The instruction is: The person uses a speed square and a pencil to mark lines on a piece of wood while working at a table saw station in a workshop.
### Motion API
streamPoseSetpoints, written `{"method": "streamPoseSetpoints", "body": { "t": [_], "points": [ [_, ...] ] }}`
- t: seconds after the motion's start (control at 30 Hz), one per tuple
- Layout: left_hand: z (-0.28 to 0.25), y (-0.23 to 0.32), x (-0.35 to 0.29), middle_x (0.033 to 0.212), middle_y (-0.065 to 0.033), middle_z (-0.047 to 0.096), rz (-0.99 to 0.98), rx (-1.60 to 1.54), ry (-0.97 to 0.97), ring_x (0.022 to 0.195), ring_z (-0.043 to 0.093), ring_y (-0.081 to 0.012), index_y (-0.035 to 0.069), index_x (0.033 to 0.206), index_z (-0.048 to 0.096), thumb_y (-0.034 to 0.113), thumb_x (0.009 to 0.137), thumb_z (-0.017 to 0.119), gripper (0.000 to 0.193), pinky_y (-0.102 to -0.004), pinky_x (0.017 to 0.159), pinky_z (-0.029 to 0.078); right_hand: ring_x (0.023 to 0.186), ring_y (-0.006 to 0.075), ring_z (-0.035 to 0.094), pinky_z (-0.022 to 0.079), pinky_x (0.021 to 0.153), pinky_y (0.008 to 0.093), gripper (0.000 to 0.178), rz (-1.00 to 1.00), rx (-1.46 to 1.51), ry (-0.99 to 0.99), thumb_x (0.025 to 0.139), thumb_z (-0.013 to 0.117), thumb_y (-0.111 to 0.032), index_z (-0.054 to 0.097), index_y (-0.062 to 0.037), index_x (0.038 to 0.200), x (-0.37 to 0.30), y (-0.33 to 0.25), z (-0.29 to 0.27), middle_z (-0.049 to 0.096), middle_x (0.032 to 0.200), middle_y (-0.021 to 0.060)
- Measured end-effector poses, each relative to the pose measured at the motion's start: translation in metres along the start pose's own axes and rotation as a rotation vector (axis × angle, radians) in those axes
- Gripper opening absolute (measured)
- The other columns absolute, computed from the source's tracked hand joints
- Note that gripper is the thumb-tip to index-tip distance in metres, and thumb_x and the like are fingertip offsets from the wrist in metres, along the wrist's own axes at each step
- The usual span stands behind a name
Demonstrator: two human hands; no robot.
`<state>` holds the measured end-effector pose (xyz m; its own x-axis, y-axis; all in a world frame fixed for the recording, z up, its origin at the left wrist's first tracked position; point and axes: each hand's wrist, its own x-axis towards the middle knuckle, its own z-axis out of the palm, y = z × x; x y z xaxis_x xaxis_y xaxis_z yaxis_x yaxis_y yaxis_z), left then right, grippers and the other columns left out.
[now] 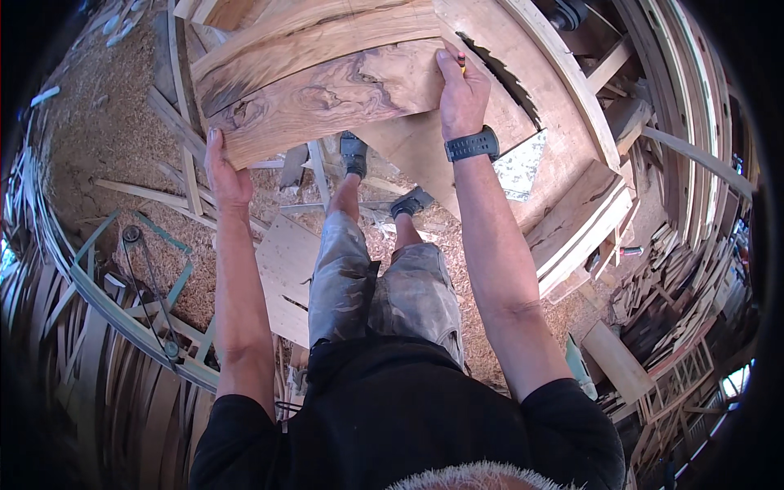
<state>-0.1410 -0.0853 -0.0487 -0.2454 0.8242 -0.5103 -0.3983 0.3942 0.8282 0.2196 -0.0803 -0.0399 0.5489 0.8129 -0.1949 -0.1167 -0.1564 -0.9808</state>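
Observation:
Between my two hands is a wooden board (327, 96) with dark swirling grain. My left hand (226, 173) grips its near left corner, the thumb on the upper face and the fingers mostly hidden beneath. At the right end my right hand (464, 96) is closed on the board's edge, thumb on top. A pencil (461, 62) with a red and yellow end sticks out by that hand's fingers. Along the board's far edge lies another grained wooden board (327, 41), with a dark line where they meet; whether they are joined I cannot tell.
Right of the boards, a pale wooden surface (563, 90) carries a dark toothed strip (506, 77). A thick wood block (576, 220) stands beside it. Sawdust and offcuts cover the ground around my feet. A green metal frame with a belt (151, 286) is at left.

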Motion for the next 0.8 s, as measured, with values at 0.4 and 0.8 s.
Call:
{"method": "streamPoseSetpoints", "body": {
  "t": [0.4, 0.8],
  "points": [
    [-0.0001, 0.0034, -0.0007, 0.134, -0.0069, 0.058, -0.027, -0.008, -0.033, 0.125, 0.054, -0.0201, 0.003, 0.139, 0.05, 0.032, 0.103, 0.053, 0.047, -0.0377, 0.108, 0.04, 0.092, 0.015, 0.065, 0.05, 0.086, 0.0278, 0.041, -0.065, -0.094, 0.026, 0.093, 0.066, -0.027, 0.07, 0.0053, 0.118, 0.0012, 0.0074, 0.0003, 0.074, 0.099, 0.0124],
    [-0.0088, 0.0012, 0.0046, 0.131, -0.0057, 0.059, -0.025, -0.011, -0.028, 0.123, 0.055, -0.0185, 0.004, 0.136, 0.053, 0.03, 0.102, 0.054, 0.043, -0.0364, 0.107, 0.04, 0.092, 0.0143, 0.065, 0.05, 0.087, 0.0273, 0.038, -0.068, -0.096, 0.053, 0.093, 0.067, -0.024, 0.07, 0.0048, 0.119, -0.0011, 0.0042, 0.0044, 0.074, 0.1, 0.0114]
  ]
}}
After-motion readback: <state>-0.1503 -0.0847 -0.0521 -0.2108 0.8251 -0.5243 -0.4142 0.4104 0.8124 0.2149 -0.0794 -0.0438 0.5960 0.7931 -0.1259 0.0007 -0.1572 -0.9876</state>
